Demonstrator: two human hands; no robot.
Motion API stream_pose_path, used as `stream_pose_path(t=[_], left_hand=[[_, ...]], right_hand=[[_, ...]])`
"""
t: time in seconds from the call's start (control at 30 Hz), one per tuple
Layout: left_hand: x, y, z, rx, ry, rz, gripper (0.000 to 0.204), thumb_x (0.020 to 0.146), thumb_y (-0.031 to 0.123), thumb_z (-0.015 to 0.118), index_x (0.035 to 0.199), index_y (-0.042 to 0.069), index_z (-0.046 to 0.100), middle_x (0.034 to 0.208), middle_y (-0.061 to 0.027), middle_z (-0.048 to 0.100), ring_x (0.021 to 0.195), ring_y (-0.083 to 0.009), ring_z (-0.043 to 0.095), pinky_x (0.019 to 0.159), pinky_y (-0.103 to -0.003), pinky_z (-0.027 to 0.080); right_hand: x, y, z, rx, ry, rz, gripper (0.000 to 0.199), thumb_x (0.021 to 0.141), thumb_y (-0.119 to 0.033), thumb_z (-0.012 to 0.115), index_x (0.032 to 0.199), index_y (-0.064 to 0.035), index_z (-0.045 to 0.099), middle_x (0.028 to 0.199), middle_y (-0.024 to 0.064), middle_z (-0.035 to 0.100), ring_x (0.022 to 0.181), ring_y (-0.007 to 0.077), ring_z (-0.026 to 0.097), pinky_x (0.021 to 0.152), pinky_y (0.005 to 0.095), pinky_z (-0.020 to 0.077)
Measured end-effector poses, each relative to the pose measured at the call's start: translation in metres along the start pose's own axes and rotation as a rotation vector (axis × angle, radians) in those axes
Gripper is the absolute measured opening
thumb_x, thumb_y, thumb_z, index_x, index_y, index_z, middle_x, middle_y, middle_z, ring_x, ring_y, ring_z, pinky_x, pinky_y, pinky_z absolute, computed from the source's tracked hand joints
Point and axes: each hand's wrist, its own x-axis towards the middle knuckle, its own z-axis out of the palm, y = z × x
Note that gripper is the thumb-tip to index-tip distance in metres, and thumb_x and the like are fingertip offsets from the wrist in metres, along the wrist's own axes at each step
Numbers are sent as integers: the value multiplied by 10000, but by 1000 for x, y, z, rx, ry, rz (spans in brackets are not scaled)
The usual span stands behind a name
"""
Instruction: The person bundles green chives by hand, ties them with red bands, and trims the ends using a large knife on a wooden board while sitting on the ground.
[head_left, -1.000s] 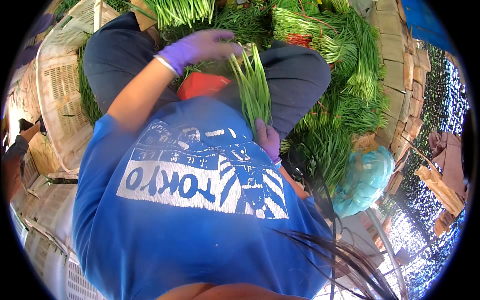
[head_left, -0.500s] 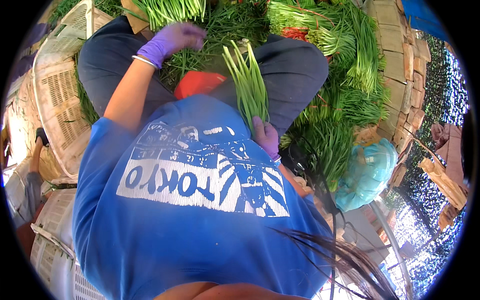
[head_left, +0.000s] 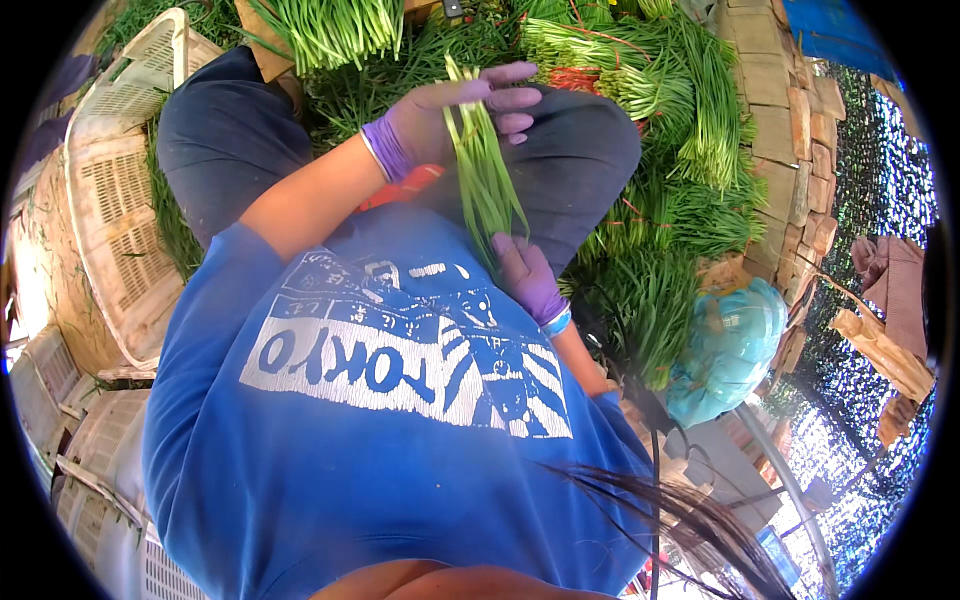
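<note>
A small bunch of garlic chives stands between my hands, pale stem ends up and leaves pointing toward my shirt. My right hand, in a purple glove, is closed around its leafy lower end. Across the upper stems lies my left hand, also gloved in purple. Its fingers are stretched out and apart, with the thumb over the stems, touching the bunch. Part of the bunch's lower end is hidden by my right fingers.
Loose chives lie between my legs. A larger chive bunch sits ahead, and tied bundles pile up at right beside stacked bricks. A teal plastic bag is near my right elbow; a crate stands at left.
My left hand has moved right, from above my left knee to the upper stems of the bunch. My right hand still holds the leafy end, almost in place.
</note>
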Motion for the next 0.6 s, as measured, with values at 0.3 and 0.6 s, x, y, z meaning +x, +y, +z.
stream_pose_path(t=[0.3,0.6], left_hand=[[-24,27,28,70,213,115,452,910,261,402,1303,56,310,1065,-91,560,734,-141,554,770,-299,479],[-50,18,21,388,303,91,520,890,445,373,1250,72,403,989,-40,558,651,-101,424,746,-311,475]], right_hand=[[59,-72,17,-503,319,-857,374,834,-264,532,1097,-2,489,953,162,585,838,319,557,757,353,439],[89,-150,-12,920,-847,-498,691,876,-556,203,1209,10,417,473,-16,302,430,118,312,545,281,382]])
